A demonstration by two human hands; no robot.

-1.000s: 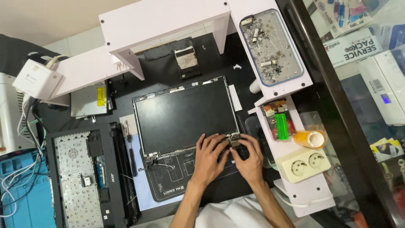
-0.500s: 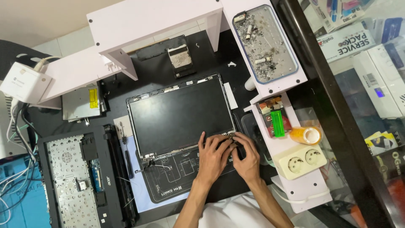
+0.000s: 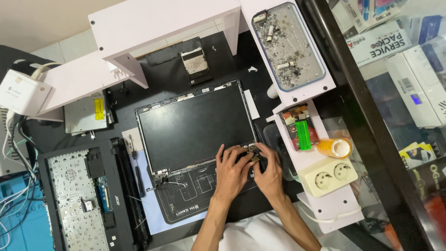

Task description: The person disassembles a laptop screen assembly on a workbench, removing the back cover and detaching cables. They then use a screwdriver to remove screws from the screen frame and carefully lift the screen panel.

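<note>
black laptop screen panel (image 3: 195,128) lies flat, metal hinge (image 3: 253,149) at its corner.

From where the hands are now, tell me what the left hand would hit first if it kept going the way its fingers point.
The left hand points up and slightly right, fingers at the laptop screen panel's lower right hinge corner. Going straight on, it would likely first meet that panel's right edge, then the white shelf beyond; depth is unclear.

Dark laptop screen (image 3: 195,128) mid-desk, white boxes (image 3: 418,83) far right, yellow label (image 3: 99,108) on left drive.
</note>
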